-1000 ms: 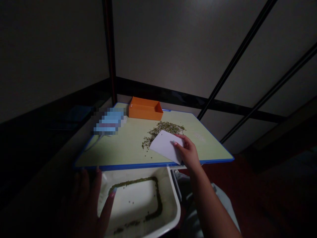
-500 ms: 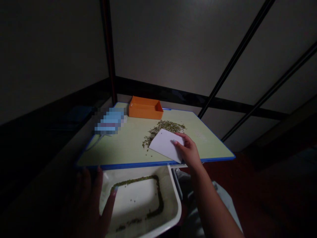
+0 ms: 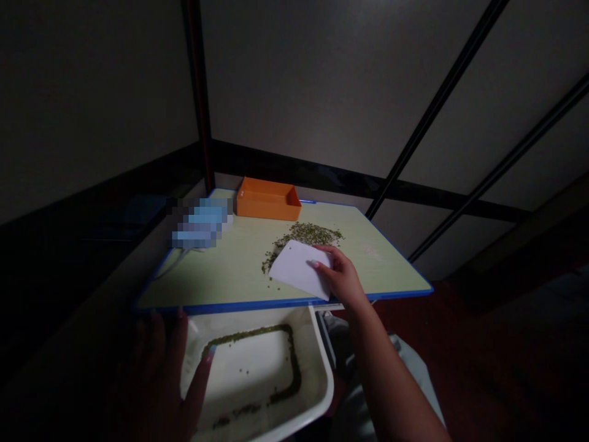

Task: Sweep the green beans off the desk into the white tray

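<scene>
Between the thumb and fingers of my right hand (image 3: 343,276) is a white flat card (image 3: 297,267) with a small hole near one corner. Its far edge borders a loose heap of small greenish-brown grains (image 3: 313,234) on the pale green tabletop (image 3: 221,279). At the lower left, my left hand (image 3: 168,374) lies over the left side of a white plastic tub (image 3: 324,383), fingers spread and thumb over the inside. The tub is below the table's front edge, with more grains gathered along the borders of its floor. Shadow darkens much of the left hand.
An orange open box (image 3: 268,201) stands at the table's back, with a pen-like blue item (image 3: 307,201) beside it. On the left lies a pixelated blue item (image 3: 202,222) with a pale cord. Blue trim (image 3: 257,304) edges the table, and panelled walls rise behind.
The card and my right hand have shifted slightly left along the near side of the grain heap. The camera view has also moved a little. My left hand stays at the tub.
</scene>
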Tool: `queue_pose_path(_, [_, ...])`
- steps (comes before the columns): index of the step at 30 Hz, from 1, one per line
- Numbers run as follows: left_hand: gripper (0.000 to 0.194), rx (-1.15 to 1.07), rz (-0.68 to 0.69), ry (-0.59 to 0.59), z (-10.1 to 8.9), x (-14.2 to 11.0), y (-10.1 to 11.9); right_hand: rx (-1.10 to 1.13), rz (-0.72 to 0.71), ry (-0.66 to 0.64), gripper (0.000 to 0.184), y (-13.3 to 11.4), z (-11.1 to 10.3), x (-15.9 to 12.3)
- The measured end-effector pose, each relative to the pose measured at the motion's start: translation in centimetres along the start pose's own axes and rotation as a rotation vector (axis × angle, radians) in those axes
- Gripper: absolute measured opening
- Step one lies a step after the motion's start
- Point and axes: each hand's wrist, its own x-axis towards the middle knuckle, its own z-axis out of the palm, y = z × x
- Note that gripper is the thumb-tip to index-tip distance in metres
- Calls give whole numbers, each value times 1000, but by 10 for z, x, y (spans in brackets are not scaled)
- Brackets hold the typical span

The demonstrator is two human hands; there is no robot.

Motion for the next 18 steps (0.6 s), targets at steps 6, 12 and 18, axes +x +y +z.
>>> queue_pose_path(6, [70, 2, -16, -12, -2, -2, -1, -79, -48, -55, 35, 1, -2, 1])
queue_pose_path(12, [71, -6, -15, -50, -2, -1, -2, -103, -62, -115, 38, 2, -4, 0])
queue_pose_path(18, [69, -17, -36, -27, -2, 0, 0, -122, -49, -148, 41, 2, -3, -1])
